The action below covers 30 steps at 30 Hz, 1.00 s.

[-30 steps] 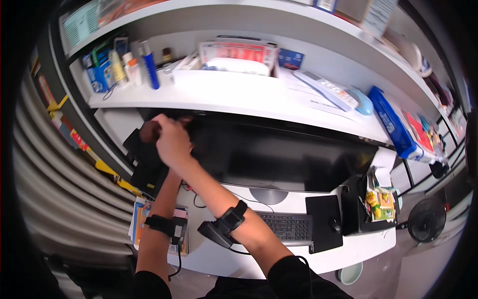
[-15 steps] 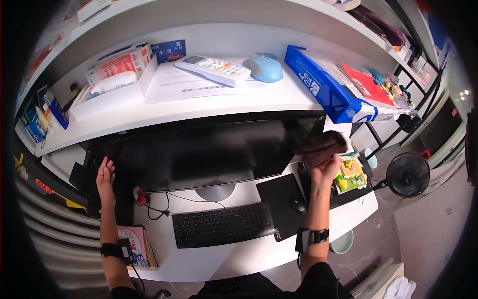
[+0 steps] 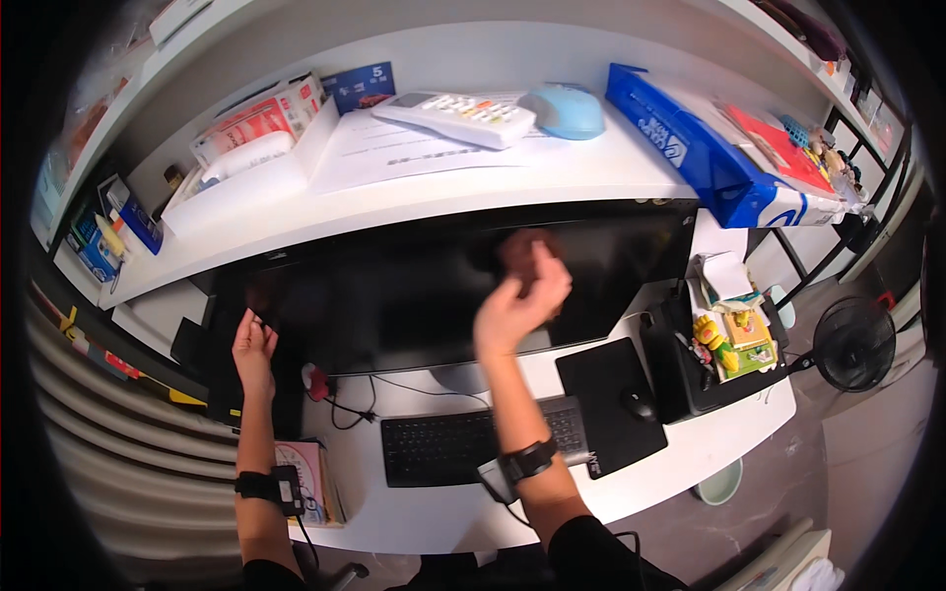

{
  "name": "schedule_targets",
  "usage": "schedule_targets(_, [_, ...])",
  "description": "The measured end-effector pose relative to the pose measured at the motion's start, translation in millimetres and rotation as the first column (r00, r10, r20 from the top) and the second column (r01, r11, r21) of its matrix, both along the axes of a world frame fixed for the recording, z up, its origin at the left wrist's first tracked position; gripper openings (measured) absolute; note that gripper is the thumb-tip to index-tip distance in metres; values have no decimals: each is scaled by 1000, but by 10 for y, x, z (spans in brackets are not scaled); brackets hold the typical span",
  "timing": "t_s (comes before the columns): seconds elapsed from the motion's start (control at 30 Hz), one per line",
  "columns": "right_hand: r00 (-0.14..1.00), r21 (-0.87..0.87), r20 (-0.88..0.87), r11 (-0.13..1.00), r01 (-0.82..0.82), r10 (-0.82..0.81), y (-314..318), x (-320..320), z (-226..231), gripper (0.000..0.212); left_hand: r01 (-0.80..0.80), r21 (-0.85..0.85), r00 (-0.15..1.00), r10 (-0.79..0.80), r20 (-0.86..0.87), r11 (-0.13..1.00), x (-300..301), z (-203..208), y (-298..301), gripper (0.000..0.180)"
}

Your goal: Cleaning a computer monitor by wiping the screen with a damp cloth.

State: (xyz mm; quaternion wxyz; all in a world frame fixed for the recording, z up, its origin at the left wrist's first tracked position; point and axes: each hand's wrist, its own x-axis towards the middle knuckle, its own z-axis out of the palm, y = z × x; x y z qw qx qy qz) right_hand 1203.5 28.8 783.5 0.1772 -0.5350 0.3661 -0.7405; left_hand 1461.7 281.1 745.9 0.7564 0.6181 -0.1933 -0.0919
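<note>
A wide black monitor (image 3: 414,295) stands on the white desk under the shelf. My right hand (image 3: 522,305) is in front of the middle-right of its screen, fingers closed on a dark brown cloth (image 3: 520,254). Motion blurs the cloth, and the hand covers part of it. At the screen's left end is my left hand (image 3: 255,353), its fingers bent and drawn together against the monitor's edge. Below my right forearm lies a black keyboard (image 3: 434,448), partly covered by it. A black mouse (image 3: 639,404) rests on a dark mouse pad (image 3: 606,384) farther right.
The shelf above holds a remote control (image 3: 458,116), a light blue mouse (image 3: 564,110), a white box (image 3: 251,177) and a blue paper package (image 3: 690,148). A black bin of small items (image 3: 680,364) stands right, near a fan (image 3: 854,343). Books (image 3: 305,483) stand left.
My right hand has carried the brown cloth leftward from the monitor's right end to nearer its middle. My left fingers have drawn together at the left edge. The whole view has shifted slightly.
</note>
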Motion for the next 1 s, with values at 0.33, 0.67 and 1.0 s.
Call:
schedule_targets(0.33, [674,-17,-499,772,-636,544,1454,1066,-588,41,193,-78,977,-199,-76,978,-75,118,-17,36])
schedule_targets(0.67, [929,-6,322,982,-191,182,-750,-1321,-24,26,232,-72,968,-238,-79,970,-31,143,10,48])
schedule_targets(1.0, [929,-103,234,958,-269,286,167,190,75,26,256,-164,956,-275,-100,953,-59,94,41,56])
